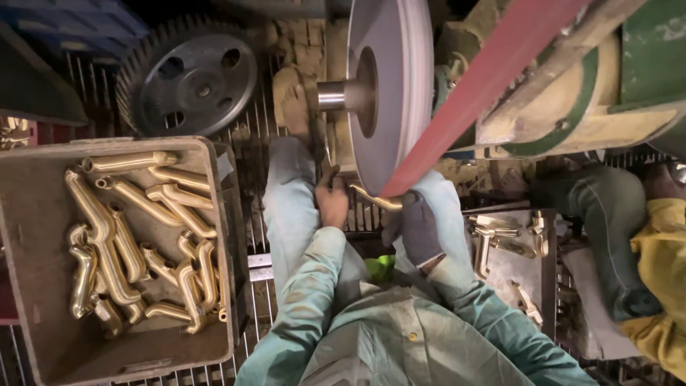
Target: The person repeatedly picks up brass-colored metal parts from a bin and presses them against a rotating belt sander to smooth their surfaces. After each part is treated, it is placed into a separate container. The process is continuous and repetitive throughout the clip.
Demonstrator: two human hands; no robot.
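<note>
Hands, left [331, 204] bare, right [418, 229] gloved, press curved brass spout [373, 198] against belt [493, 78].

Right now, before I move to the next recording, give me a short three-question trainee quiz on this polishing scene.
1. True or false: the curved brass pipe fitting is held by both hands, the bare left hand and the dark-gloved right hand.
2. Where does the grey plastic crate of brass fittings sit: A) at the person's left, B) at the person's right, C) on the lap?
3. Fill in: the fitting meets the red abrasive ____ running round the large grey wheel.

Key: 1 true; 2 A; 3 belt.
</note>
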